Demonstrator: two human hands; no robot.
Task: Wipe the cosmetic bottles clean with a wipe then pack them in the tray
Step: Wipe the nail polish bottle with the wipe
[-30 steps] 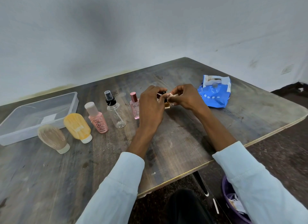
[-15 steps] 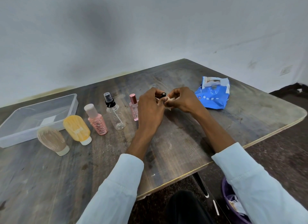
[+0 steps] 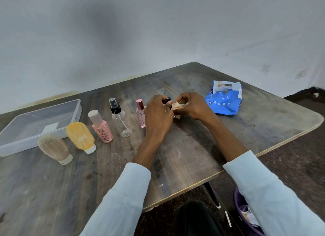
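Head view: crumpled wipe, grained table

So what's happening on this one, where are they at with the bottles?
A person is wiping a small black-capped bottle: the left hand grips it while the right hand rubs it with a crumpled wipe. Five other bottles stand in a row on the table, from the beige tube to the pink perfume bottle. The clear tray holds no bottles yet. The blue wipes pack lies to the right.
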